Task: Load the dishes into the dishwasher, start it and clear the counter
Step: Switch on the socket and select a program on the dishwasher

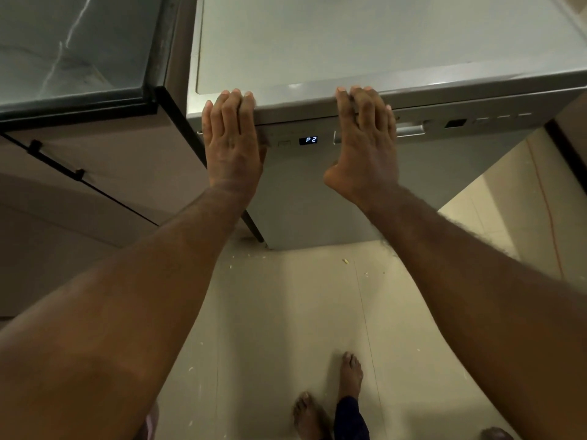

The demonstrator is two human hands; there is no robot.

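Note:
A silver freestanding dishwasher [444, 173] stands in front of me with its door closed. Its small display [308, 140] glows "P2" between my hands. My left hand [232, 138] lies flat against the top left of the door, fingers straight and reaching the top edge. My right hand [365, 138] presses flat on the door over the left part of the recessed handle [409, 130], fingers straight, thumb out to the side. No dishes are in view.
The dishwasher's bare grey top [365, 39] fills the upper frame. A dark marble counter [73, 46] with cabinet fronts and a black handle [57, 160] is at left. Beige tiled floor [286, 312] with small crumbs lies below, with my bare feet [327, 398] on it.

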